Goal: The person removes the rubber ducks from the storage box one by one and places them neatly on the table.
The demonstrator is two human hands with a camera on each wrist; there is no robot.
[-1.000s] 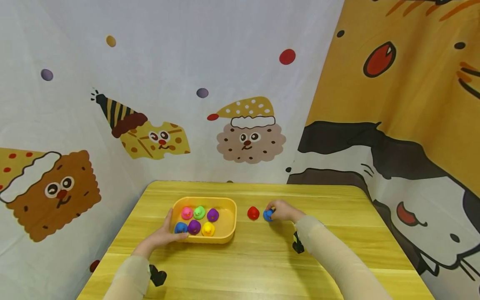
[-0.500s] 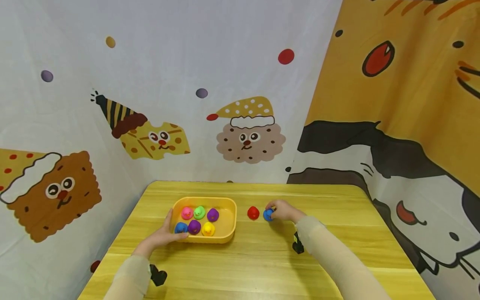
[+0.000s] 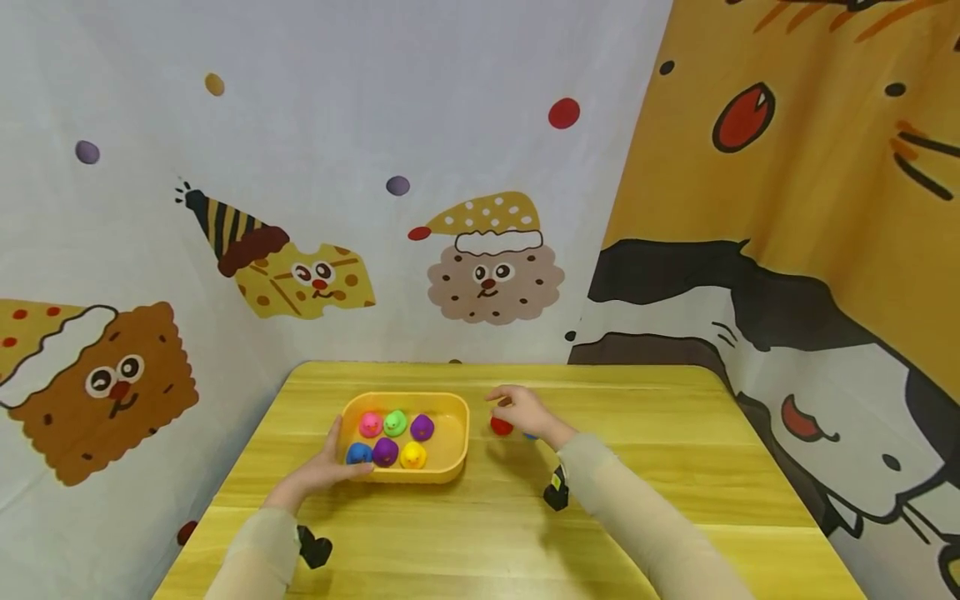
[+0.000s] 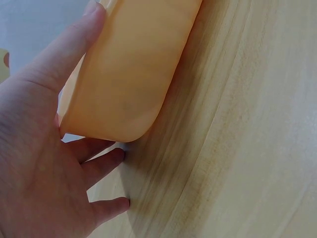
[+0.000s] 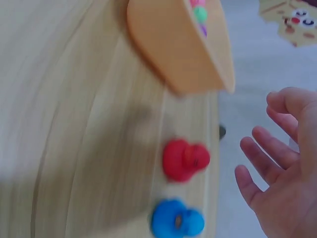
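Observation:
My left hand (image 3: 318, 471) rests against the left end of a yellow plastic box (image 3: 453, 475), its thumb along the near rim and its other fingers at the left side. Those fingers look fairly straight and spread in the left wrist view. Above the table, right of the box, my right hand (image 3: 525, 412) hovers with nothing in its loosely bent fingers. A red rubber duck (image 5: 183, 159) and a blue rubber duck (image 5: 176, 219) sit side by side on the table beneath it. In the head view the hand partly covers both.
Several rubber ducks lie in the box: a pink duck (image 3: 371, 424), a green duck (image 3: 394, 423), a yellow duck (image 3: 412, 456), a blue duck (image 3: 359, 453) and purple ones (image 3: 386, 452). The wooden table (image 3: 465, 542) meets a cartoon-printed curtain (image 3: 337, 125) behind.
My right hand has let go of the blue duck beside the red one, risen and moved left toward the box. My left hand has stayed at the box.

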